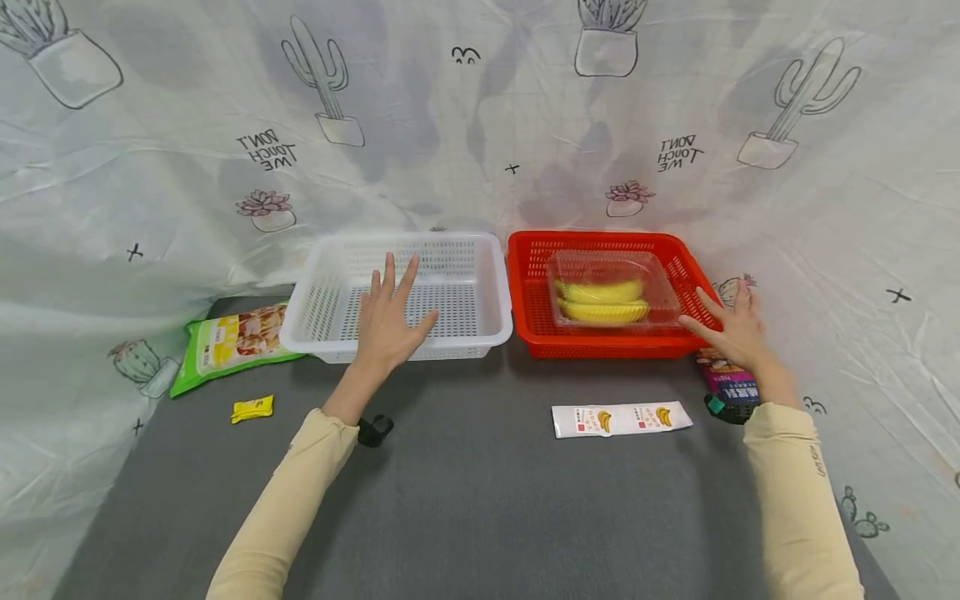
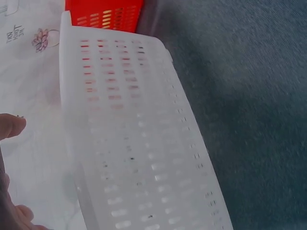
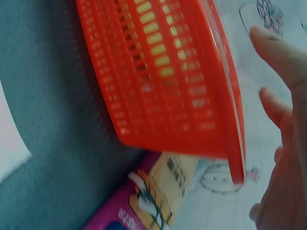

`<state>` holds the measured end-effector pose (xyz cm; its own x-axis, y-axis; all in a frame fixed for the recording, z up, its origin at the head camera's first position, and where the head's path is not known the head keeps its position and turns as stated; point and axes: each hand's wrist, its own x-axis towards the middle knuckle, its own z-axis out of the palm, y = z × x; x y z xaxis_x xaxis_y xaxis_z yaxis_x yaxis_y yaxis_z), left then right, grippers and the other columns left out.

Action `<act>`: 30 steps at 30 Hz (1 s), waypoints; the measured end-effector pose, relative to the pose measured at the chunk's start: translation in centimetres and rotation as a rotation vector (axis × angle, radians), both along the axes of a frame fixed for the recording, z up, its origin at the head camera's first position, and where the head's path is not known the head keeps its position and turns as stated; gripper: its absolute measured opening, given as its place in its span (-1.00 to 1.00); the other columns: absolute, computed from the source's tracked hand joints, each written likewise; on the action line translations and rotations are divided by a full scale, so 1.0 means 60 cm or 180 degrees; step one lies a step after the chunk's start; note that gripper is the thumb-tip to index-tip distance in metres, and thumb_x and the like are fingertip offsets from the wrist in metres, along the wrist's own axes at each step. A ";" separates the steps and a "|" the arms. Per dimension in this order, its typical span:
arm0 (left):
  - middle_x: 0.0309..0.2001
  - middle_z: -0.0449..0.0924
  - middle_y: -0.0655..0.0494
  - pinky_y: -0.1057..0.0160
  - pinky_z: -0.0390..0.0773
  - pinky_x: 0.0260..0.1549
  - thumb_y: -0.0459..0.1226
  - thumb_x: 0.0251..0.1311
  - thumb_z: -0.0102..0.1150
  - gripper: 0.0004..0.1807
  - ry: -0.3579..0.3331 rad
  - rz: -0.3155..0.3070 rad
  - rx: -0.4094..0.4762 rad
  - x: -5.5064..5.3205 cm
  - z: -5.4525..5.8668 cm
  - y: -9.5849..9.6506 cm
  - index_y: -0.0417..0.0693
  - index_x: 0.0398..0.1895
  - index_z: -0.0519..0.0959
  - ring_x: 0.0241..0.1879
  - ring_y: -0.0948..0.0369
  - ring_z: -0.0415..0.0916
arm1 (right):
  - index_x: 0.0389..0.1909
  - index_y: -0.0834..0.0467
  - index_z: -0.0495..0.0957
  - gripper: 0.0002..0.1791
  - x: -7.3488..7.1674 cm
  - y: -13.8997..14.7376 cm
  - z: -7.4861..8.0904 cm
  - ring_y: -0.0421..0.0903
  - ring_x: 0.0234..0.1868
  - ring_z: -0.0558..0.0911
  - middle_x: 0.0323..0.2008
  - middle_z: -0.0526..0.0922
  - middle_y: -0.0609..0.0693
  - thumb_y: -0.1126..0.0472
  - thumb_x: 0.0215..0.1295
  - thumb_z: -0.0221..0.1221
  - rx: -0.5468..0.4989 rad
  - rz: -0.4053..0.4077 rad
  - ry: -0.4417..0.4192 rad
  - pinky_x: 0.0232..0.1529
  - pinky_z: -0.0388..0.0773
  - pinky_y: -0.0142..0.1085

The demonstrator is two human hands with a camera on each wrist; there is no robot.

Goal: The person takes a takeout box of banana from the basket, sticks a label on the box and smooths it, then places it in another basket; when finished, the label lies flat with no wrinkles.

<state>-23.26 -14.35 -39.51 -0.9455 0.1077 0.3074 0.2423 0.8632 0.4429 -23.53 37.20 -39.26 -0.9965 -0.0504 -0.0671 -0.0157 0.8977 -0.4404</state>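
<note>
My left hand (image 1: 390, 323) hovers over the front of the white basket (image 1: 397, 351), fingers spread and nothing in them. Only its thumb (image 2: 10, 126) and some fingertips show at the left edge of the left wrist view. The basket holds nothing. With fingers apart, my right hand (image 1: 738, 332) is by the right rim of the red basket (image 1: 600, 349), holding nothing. Inside the red basket lies a clear plastic box (image 1: 660, 287) with yellow bananas (image 1: 603, 312) in it. Beneath the right hand a purple package (image 3: 144, 201) lies beside the red basket.
A green snack bag (image 1: 217, 348) leans left of the white basket, with a small yellow packet (image 1: 252, 409) in front. A white strip with banana pictures (image 1: 622, 419) lies before the red basket. A cactus-print cloth (image 1: 480, 125) hangs behind the grey table (image 1: 517, 517).
</note>
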 end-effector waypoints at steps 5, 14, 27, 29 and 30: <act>0.52 -0.29 -0.14 -0.39 -0.05 0.23 0.06 0.22 0.13 -0.07 -0.0146 -0.0103 0.0408 -0.006 0.001 0.010 0.21 0.54 -0.15 0.44 -0.26 -0.23 | 0.47 0.20 -0.11 -0.06 -0.002 0.029 0.002 0.49 0.35 -0.52 0.39 -0.68 0.33 -0.29 0.31 -0.02 -0.0211 0.0019 -0.0282 0.06 -0.08 0.53; 0.52 -0.13 0.03 -0.11 0.06 0.34 0.03 0.24 0.18 -0.04 -0.0741 -0.0271 0.1696 -0.018 0.024 0.031 0.27 0.54 -0.21 0.46 0.04 -0.06 | 0.33 0.37 0.21 -0.12 -0.004 0.055 0.013 0.50 0.37 -0.14 0.44 -0.29 0.38 -0.29 0.29 0.04 -0.0182 0.0059 -0.0548 0.15 0.18 0.35; 0.43 0.19 0.07 -0.09 0.27 0.24 -0.17 0.28 0.20 -0.33 -0.1587 -0.0715 0.2882 -0.040 0.048 0.075 0.10 0.44 0.24 0.37 0.07 0.19 | 0.32 0.38 0.19 -0.11 -0.011 0.061 0.029 0.39 0.24 0.12 0.40 -0.05 0.41 -0.13 0.21 0.26 -0.0302 0.0153 -0.0798 0.06 0.39 0.20; 0.41 0.23 0.07 -0.09 0.27 0.24 -0.20 0.28 0.19 -0.36 -0.1622 -0.0733 0.2985 -0.043 0.050 0.083 0.07 0.42 0.27 0.35 0.08 0.23 | 0.34 0.36 0.15 -0.10 -0.010 0.064 0.029 0.40 0.24 0.09 0.41 -0.07 0.42 -0.13 0.20 0.27 -0.0333 0.0179 -0.0868 0.07 0.37 0.22; 0.41 0.23 0.07 -0.09 0.27 0.24 -0.21 0.28 0.19 -0.37 -0.1648 -0.0746 0.3043 -0.045 0.050 0.087 0.05 0.42 0.27 0.34 0.08 0.25 | 0.35 0.35 0.14 -0.10 -0.011 0.065 0.030 0.42 0.26 0.06 0.41 -0.08 0.41 -0.12 0.20 0.27 -0.0352 0.0199 -0.0896 0.08 0.35 0.23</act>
<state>-25.99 -9.13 -36.53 -0.9709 0.2301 -0.0665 -0.0518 0.0694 0.9962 -24.17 41.12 -37.46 -0.9342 -0.1335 -0.3309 0.0670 0.8452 -0.5302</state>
